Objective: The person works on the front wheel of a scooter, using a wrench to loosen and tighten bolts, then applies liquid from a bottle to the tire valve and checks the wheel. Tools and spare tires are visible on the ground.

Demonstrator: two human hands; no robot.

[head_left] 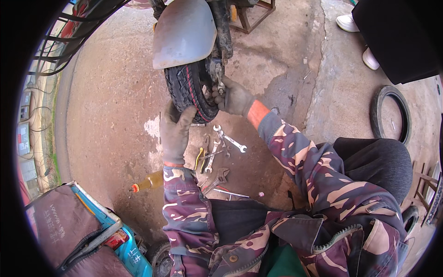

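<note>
A motorcycle wheel with a black tyre [184, 90], a thin red line round its tread, sits under a silver-grey mudguard [184, 34]. My left hand [176, 134], in a grey work glove, grips the tyre's near lower part, its thumb on the tread. My gloved right hand [236, 98] is at the right of the wheel, by the metal hub and axle end [219, 83]. Its fingers are curled there; what they hold is hidden. Below the wheel lie several open-ended spanners [234, 142], pliers with yellow-and-black handles [200, 158] and an adjustable spanner [216, 181].
A yellowish bottle [151, 181] with an orange cap lies by my left forearm. A loose tyre [391, 113] lies at right, near a person's white shoes [348, 23]. A blue vehicle with brown covers [69, 226] stands at lower left, a black metal rack [60, 39] at upper left.
</note>
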